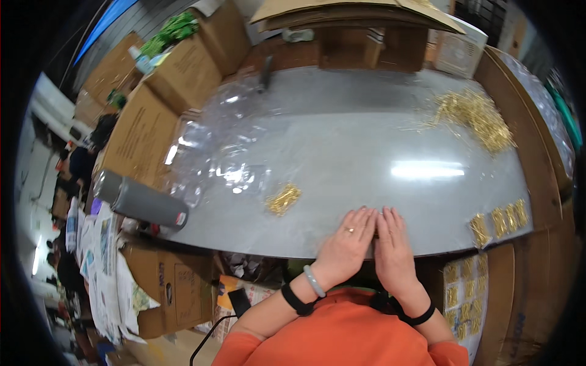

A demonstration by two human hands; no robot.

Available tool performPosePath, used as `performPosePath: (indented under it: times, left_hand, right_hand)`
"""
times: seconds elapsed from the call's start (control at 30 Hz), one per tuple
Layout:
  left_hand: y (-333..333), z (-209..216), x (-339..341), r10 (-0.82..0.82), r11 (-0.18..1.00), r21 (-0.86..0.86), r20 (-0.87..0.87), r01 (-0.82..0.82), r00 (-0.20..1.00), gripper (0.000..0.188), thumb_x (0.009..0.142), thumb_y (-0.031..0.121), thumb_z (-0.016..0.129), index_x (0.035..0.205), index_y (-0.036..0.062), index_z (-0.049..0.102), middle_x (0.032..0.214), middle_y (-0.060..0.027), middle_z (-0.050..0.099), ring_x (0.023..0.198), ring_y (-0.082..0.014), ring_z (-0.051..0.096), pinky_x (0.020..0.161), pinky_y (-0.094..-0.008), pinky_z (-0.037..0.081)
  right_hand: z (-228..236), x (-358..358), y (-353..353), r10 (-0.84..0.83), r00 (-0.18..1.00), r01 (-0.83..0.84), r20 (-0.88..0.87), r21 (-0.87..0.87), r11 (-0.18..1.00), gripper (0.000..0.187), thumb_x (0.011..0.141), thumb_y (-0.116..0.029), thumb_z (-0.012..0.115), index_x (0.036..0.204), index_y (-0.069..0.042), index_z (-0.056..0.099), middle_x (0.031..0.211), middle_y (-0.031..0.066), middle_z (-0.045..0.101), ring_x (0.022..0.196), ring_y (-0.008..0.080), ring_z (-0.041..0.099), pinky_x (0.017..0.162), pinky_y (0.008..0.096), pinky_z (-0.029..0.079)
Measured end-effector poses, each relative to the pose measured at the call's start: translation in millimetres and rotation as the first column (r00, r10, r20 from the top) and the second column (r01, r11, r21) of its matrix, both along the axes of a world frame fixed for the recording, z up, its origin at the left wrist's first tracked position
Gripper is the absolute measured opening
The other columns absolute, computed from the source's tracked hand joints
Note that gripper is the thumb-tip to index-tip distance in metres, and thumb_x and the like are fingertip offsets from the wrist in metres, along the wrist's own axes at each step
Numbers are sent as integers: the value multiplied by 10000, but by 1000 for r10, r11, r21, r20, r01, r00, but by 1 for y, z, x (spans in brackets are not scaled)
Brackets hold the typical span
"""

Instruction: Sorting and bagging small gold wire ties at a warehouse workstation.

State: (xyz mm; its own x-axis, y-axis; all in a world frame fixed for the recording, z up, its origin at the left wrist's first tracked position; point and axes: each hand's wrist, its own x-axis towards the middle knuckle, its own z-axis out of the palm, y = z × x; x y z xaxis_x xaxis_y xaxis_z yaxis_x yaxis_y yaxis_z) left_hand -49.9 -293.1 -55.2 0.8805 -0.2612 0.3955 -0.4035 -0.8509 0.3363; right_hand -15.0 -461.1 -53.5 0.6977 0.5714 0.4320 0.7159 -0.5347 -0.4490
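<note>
Lying left of the straightened fingers [364,223]: a small gold-strand pile [284,199]; any grip impossible to tell.

Head-worn left fisheye, close above, facing down across grey worktable [342,143].

L hand [345,249] n R hand [395,251] side by side at the tbl's [342,152] front edge, abt mid. Small pile [284,199] a bit to the L, plastic bags [223,146] further L, btl [146,201] at L front corner. Packs [499,222] near R front corner, big pile [479,119] behind em tbh.
</note>
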Motion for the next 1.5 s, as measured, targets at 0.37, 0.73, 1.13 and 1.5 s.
performPosePath:
  times: [0.37, 0.73, 1.13, 1.5]
  left_hand:
    - [20, 14, -21, 110, 894, -421, -130, -156, 985, 484, 1016, 69, 562, 1471, -55, 451, 1361, -287, 583, 1270, -410, 588, 1111, -463, 461]
    - [143, 29, -40, 528, 288, -511, -621, -810, 580, 345, 1015, 260, 644, 1034, -83, 671, 718, -86, 634, 475, -122, 584, 383, -273, 439]
    - [97, 29, -118, 20, -59, -777, -629, -627, 777, 144, 1061, 117, 562, 995, -9, 585, 1001, -100, 649, 862, -194, 688, 754, -371, 656]
    - [50, -12, -133, -335, -96, -681, -664, -726, 668, 169, 1091, 141, 523, 984, 10, 528, 1000, -68, 587, 927, -152, 652, 833, -418, 669]
  right_hand:
    - [1, 3, 5, 3, 992, 11, 127, -110, 994, 416, 909, 23, 612, 1324, 33, 581, 1373, 196, 601, 1321, 420, 549, 1122, 513, 448]
    - [6, 5, 4, 43, 994, -29, 104, -136, 990, 443, 891, 49, 576, 1333, 39, 569, 1465, 213, 533, 1404, 420, 477, 1169, 546, 394]
    - [2, 5, 4, 42, 993, -30, 109, -112, 993, 447, 876, 44, 601, 1320, -14, 591, 1379, 158, 611, 1314, 379, 562, 1142, 511, 432]
    - [3, -20, 10, 221, 973, -209, 71, -149, 967, 475, 887, -18, 597, 1361, 2, 583, 1420, 164, 582, 1348, 359, 536, 1151, 498, 421]
